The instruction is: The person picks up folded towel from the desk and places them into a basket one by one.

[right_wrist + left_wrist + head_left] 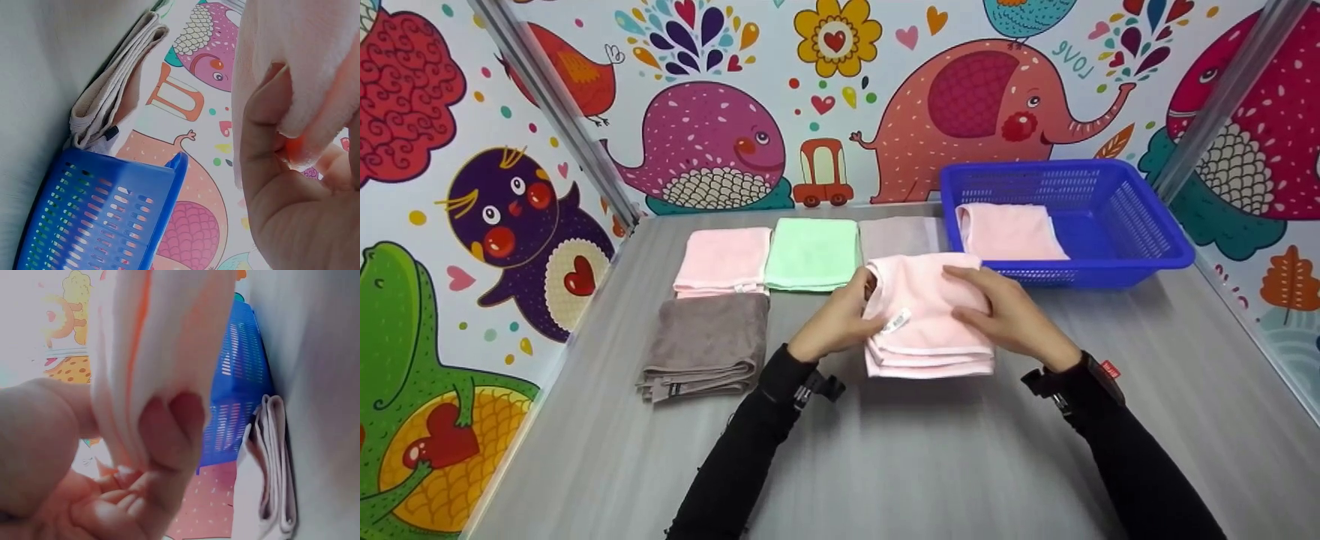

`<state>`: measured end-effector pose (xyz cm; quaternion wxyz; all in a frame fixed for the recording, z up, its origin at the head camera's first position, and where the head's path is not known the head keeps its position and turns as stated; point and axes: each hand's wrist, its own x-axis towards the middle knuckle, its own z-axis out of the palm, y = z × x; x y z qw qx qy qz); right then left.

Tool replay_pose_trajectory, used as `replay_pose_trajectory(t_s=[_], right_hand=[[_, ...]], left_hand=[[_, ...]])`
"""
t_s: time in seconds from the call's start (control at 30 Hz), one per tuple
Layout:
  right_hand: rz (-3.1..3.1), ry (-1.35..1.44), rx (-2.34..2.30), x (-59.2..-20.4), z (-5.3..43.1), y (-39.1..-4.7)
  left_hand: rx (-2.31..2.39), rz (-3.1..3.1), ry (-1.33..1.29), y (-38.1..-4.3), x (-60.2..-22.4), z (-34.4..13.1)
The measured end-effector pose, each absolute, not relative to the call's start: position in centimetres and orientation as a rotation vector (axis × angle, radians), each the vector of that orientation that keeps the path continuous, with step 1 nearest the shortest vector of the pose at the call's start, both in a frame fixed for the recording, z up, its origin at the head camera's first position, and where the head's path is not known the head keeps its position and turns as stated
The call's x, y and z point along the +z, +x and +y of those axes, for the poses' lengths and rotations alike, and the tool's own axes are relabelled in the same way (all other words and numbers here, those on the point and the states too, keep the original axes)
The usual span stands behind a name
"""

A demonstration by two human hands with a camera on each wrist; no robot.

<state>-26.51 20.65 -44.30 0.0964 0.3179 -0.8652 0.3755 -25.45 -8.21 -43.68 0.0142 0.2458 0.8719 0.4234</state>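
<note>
Both hands hold a folded pink towel [926, 300] up in front of the body, above the table; a small white label shows on its face. My left hand [840, 315] grips the left edge, thumb on the near face near the label. In the left wrist view its fingers [169, 433] curl into the folds of the towel [163, 332]. On the other side my right hand [1012, 311] pinches the right edge, and the right wrist view has a finger [270, 107] tucked under the cloth [309, 50].
A blue basket [1177, 255] with one folded pink towel [1009, 232] stands at the back right. Along the back lie folded pink [725, 259], green [814, 253] and pale grey-pink [898, 235] towels. A brown folded towel [705, 337] lies in front of the pink one. Patterned walls enclose the table.
</note>
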Motion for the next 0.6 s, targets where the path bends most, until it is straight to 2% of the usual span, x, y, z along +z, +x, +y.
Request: replay_pose_trajectory(t_s=[0.37, 0.6], right_hand=[[-2.537, 0.891, 1.048, -43.7, 20.7, -27.2], [-2.532, 0.828, 1.050, -42.2, 22.1, -29.4]], left_hand=[[1.266, 2.807, 0.749, -25.8, -43.3, -7.3], [1.305, 2.831, 0.674, -28.5, -42.2, -5.6]])
